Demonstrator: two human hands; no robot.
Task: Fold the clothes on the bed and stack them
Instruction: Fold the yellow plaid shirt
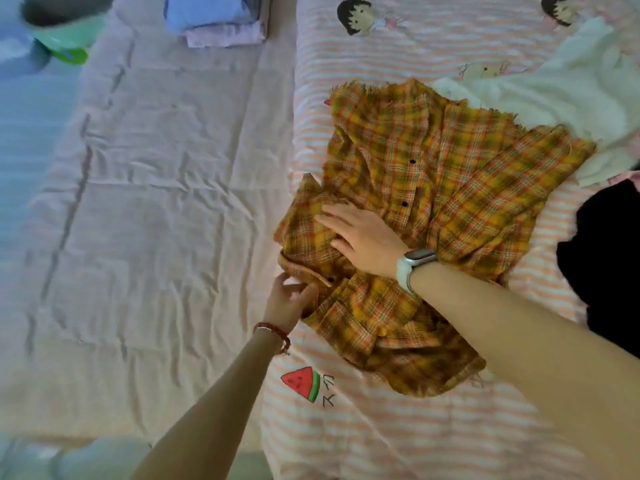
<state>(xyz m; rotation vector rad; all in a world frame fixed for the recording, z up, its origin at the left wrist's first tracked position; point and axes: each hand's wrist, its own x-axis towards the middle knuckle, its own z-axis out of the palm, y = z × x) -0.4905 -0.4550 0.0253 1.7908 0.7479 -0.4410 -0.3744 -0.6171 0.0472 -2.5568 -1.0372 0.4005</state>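
Note:
A yellow and orange plaid shirt (433,188) lies spread and rumpled on the striped cartoon quilt (381,46). My right hand (360,237), with a white watch on the wrist, rests flat with straight fingers on the shirt's left part near the collar. My left hand (291,303), a red bead bracelet on its wrist, pinches the shirt's collar edge at its lower left. A stack of folded clothes (216,19), blue on pink, sits at the far end of the pink sheet.
A white garment (554,95) lies at the upper right, partly under the shirt. A black garment (602,258) sits at the right edge. A green basin (65,32) stands at the top left. The wrinkled pink sheet (156,202) stretches to the left.

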